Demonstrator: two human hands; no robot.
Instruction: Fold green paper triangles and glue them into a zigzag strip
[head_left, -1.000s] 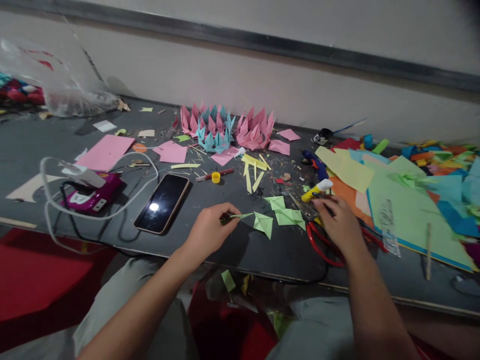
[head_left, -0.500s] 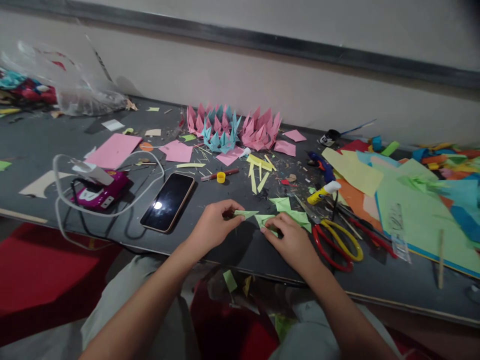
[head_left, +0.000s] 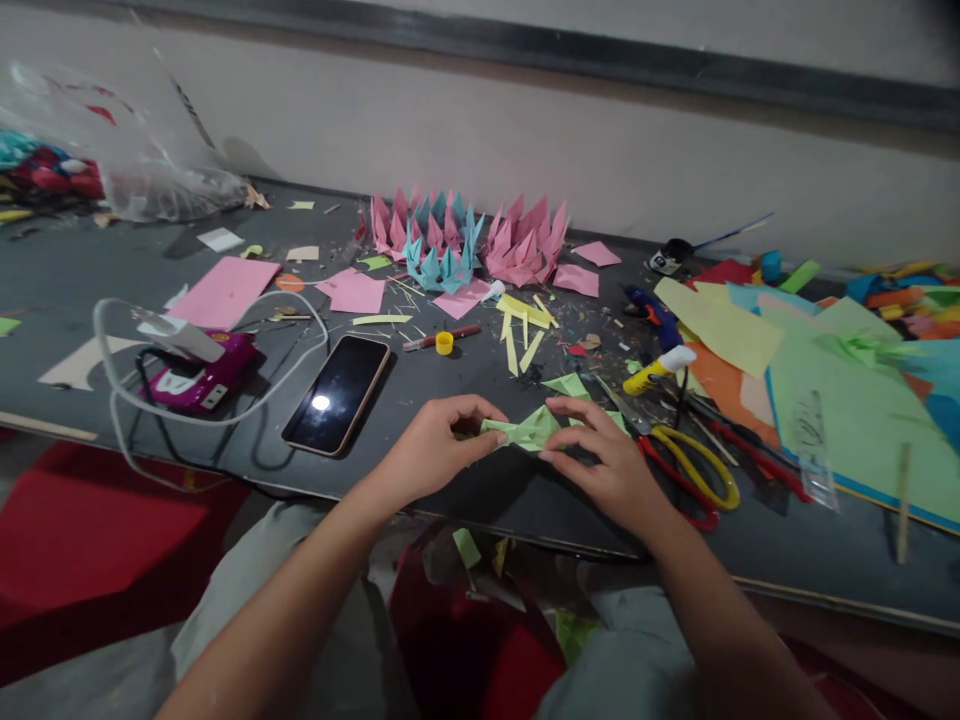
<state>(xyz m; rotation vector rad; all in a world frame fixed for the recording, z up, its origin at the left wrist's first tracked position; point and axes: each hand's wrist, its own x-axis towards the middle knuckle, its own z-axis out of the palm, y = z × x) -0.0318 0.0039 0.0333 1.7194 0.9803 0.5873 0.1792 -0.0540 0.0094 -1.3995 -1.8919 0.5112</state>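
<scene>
My left hand and my right hand meet near the front edge of the dark table. Between them they pinch folded light-green paper pieces, one end in each hand's closed fingers. Another folded green piece lies just behind them on the table. Red and yellow scissors lie right of my right hand, and a yellow glue stick lies beyond them.
A black phone lies left of my left hand, beside a magenta device with white cable. Pink and blue folded paper crowns stand at the back. Coloured paper sheets cover the right side. A plastic bag sits far left.
My right hand came left from the scissors, picked up a green folded piece and brought it against the piece in my left hand. The view shifted slightly.
</scene>
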